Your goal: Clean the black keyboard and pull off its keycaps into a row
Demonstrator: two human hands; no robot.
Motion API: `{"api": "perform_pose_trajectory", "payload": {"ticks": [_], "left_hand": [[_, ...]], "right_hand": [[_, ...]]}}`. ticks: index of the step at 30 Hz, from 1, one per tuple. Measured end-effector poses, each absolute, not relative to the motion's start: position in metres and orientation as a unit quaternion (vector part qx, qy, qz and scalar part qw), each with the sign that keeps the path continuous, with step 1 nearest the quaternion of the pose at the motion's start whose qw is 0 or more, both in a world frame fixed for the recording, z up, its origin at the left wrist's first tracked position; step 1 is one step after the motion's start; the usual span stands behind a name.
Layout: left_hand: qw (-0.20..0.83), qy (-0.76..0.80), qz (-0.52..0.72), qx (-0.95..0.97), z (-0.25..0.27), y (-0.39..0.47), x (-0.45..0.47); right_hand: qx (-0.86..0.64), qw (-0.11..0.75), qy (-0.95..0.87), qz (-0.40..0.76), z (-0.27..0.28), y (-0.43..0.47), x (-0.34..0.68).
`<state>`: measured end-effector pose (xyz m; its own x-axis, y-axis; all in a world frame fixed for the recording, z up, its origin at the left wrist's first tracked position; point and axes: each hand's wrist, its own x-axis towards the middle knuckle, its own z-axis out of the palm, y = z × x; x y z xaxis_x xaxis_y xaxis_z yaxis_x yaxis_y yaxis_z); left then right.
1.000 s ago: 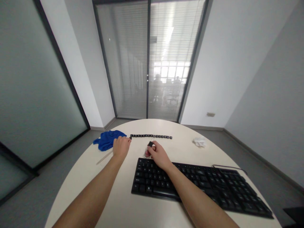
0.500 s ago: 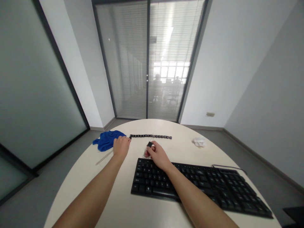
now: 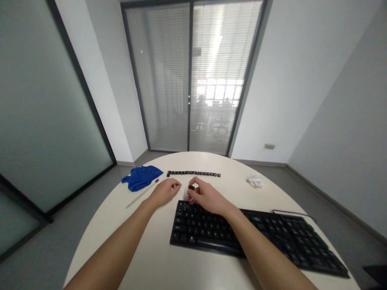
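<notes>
My right hand (image 3: 208, 196) grips a small tool that looks like a wire keycap puller, its black part (image 3: 191, 187) showing between the fingers. The tool's thin wire end is down at the upper left corner of the black keyboard (image 3: 211, 243). Just left of it, my left hand (image 3: 165, 191) hovers over the table, thumb and forefinger curled together with nothing seen in them. Beyond both hands runs a row of black keycaps (image 3: 208, 173). One more keycap (image 3: 168, 175) sits in front of the row's left end.
A blue cloth (image 3: 143, 177) lies at the left, beside a thin brush (image 3: 140, 196) with a dark bristled tip. Crumpled white tissue (image 3: 255, 181) is on the right. The keyboard's cable (image 3: 294, 211) curves behind it. The round table's edge (image 3: 196, 152) faces glass doors.
My left hand has left the keycap at the row's left end and moved right, uncovering the brush tip. The tool in my right hand has turned from pointing away to pointing down at the keyboard.
</notes>
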<state>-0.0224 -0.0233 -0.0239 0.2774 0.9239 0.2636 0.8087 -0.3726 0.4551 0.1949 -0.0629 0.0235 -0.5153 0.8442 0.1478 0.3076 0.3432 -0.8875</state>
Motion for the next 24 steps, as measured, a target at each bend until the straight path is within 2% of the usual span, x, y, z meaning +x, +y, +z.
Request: {"api": "perform_pose_trajectory", "payload": {"ticks": [2, 5, 8, 18, 24], "left_hand": [[0.194, 0.521, 0.223, 0.801, -0.014, -0.025, -0.025], [0.297, 0.494, 0.114, 0.810, 0.006, -0.029, -0.030], [0.351, 0.469, 0.029, 0.810, 0.024, -0.036, -0.033], [0.278, 0.506, -0.012, 0.816, 0.036, -0.055, -0.018], [0.273, 0.509, -0.028, 0.815, 0.035, -0.055, -0.016]], "right_hand": [[-0.371, 0.303, -0.770, 0.421, 0.025, -0.065, 0.195], [-0.366, 0.290, -0.794, 0.389, 0.027, -0.068, 0.194], [-0.361, 0.271, -0.824, 0.343, 0.032, -0.070, 0.195], [-0.341, 0.229, -0.875, 0.256, 0.038, -0.069, 0.200], [-0.319, 0.226, -0.839, 0.378, 0.022, -0.056, 0.209]]}}
